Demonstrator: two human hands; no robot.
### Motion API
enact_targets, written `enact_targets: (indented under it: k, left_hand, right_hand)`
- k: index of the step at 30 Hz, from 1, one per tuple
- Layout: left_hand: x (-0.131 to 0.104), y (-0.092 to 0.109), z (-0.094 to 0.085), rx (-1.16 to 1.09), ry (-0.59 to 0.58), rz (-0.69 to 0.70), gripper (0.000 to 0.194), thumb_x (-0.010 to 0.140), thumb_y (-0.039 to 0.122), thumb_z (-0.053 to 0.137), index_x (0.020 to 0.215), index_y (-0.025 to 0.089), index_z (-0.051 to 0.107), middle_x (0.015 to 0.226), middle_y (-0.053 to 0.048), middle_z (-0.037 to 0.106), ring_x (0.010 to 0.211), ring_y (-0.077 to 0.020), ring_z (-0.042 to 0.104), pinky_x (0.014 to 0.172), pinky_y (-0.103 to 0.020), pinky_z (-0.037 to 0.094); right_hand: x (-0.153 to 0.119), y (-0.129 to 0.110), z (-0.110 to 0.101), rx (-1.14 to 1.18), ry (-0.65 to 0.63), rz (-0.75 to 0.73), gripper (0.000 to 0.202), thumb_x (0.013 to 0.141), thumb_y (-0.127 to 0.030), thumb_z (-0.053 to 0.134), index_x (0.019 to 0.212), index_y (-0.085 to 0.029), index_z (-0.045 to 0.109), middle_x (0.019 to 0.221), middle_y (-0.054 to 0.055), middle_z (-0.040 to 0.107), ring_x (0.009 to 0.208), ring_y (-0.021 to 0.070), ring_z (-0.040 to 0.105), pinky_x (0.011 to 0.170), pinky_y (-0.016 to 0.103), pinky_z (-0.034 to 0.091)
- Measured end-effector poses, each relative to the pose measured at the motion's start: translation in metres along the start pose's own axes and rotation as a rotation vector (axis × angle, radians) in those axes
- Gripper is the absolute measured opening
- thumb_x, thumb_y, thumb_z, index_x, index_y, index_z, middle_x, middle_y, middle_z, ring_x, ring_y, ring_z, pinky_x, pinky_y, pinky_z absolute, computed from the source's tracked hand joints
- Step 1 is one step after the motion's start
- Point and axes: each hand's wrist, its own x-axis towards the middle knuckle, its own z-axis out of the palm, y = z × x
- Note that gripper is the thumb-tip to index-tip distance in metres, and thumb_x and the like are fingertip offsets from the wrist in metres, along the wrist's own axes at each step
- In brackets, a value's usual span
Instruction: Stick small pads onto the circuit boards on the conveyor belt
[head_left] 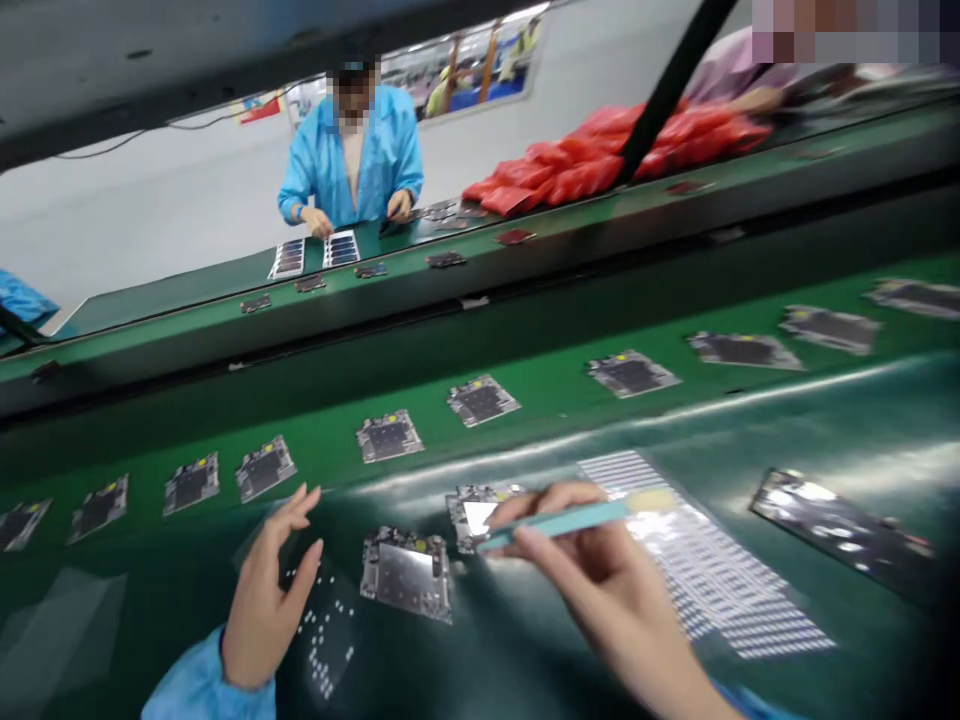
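My right hand (600, 560) is closed around teal tweezers (577, 519), their tip pointing left over a circuit board (463, 505) partly hidden behind my fingers. A second circuit board (405, 575) with a shiny metal plate lies flat on the green work surface, between my two hands. To its left, my left hand (266, 585) hovers with thumb and fingers apart and nothing in it. Under and beside that hand lies a clear sheet dotted with small white pieces (322, 630). Sheets with rows of small white labels (720, 560) spread out beneath and right of my right hand.
Several circuit boards (390, 436) sit in a row along the green belt (547, 420) ahead. A dark panel with glossy patches (840, 525) lies at right. Across the line, a person in a blue coat (349, 150) handles parts near red bags (555, 172).
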Motion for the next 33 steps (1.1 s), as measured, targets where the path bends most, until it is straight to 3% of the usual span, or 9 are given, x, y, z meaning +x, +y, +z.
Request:
enact_targets:
  k: [3, 6, 9, 13, 20, 33]
  left_hand:
    - [-0.056, -0.015, 0.008, 0.081, -0.005, -0.049, 0.012, 0.095, 0.029, 0.047, 0.106, 0.027, 0.048, 0.129, -0.006, 0.060, 0.126, -0.0237, 0.049, 0.094, -0.041, 0.053]
    - [-0.075, -0.023, 0.029, 0.132, -0.013, 0.027, 0.021, 0.095, 0.036, 0.048, 0.113, 0.026, 0.049, 0.127, -0.006, 0.062, 0.123, -0.0242, 0.051, 0.093, -0.040, 0.054]
    - [-0.072, -0.026, 0.043, 0.166, 0.013, 0.112, 0.024, 0.097, 0.037, 0.042, 0.115, 0.023, 0.048, 0.127, -0.008, 0.062, 0.123, -0.0234, 0.052, 0.096, -0.041, 0.052]
    - [-0.068, -0.028, 0.047, 0.257, 0.101, 0.100, 0.033, 0.099, 0.038, 0.035, 0.123, 0.019, 0.044, 0.126, -0.011, 0.062, 0.120, -0.0231, 0.054, 0.093, -0.037, 0.054]
    - [-0.070, -0.023, 0.046, 0.243, 0.128, 0.157, 0.031, 0.100, 0.036, 0.032, 0.119, 0.020, 0.050, 0.096, -0.001, 0.075, 0.088, -0.0146, 0.072, 0.083, -0.023, 0.057]
    - [-0.066, -0.019, 0.043, 0.258, 0.146, 0.228, 0.028, 0.100, 0.025, 0.037, 0.103, 0.017, 0.063, 0.093, -0.003, 0.075, 0.090, -0.0165, 0.071, 0.084, -0.027, 0.058]
  right_hand:
    - [-0.032, 0.029, 0.021, -0.092, -0.213, 0.061, 0.006, 0.090, -0.033, 0.059, 0.090, -0.028, 0.056, 0.081, 0.001, 0.066, 0.068, 0.0158, 0.065, 0.061, 0.024, 0.057]
    - [-0.046, 0.057, 0.036, -0.228, -0.399, 0.021, 0.005, 0.094, -0.028, 0.051, 0.097, -0.027, 0.055, 0.088, 0.003, 0.063, 0.078, 0.0181, 0.065, 0.068, 0.029, 0.056]
    - [-0.046, 0.072, 0.045, -0.301, -0.454, -0.025, 0.007, 0.094, -0.023, 0.051, 0.097, -0.027, 0.053, 0.091, 0.003, 0.062, 0.084, 0.0183, 0.063, 0.073, 0.029, 0.054]
    - [-0.041, 0.079, 0.052, -0.255, -0.422, -0.006, 0.008, 0.095, -0.021, 0.049, 0.096, -0.028, 0.051, 0.091, 0.002, 0.060, 0.085, 0.0169, 0.063, 0.073, 0.026, 0.053]
    - [-0.043, 0.085, 0.056, -0.199, -0.492, 0.036, 0.009, 0.095, -0.020, 0.049, 0.098, -0.029, 0.051, 0.091, 0.001, 0.061, 0.085, 0.0145, 0.062, 0.077, 0.022, 0.052]
    - [-0.051, 0.091, 0.050, -0.147, -0.528, 0.042, 0.013, 0.094, -0.016, 0.051, 0.098, -0.028, 0.050, 0.090, 0.003, 0.064, 0.086, 0.0174, 0.065, 0.073, 0.026, 0.054]
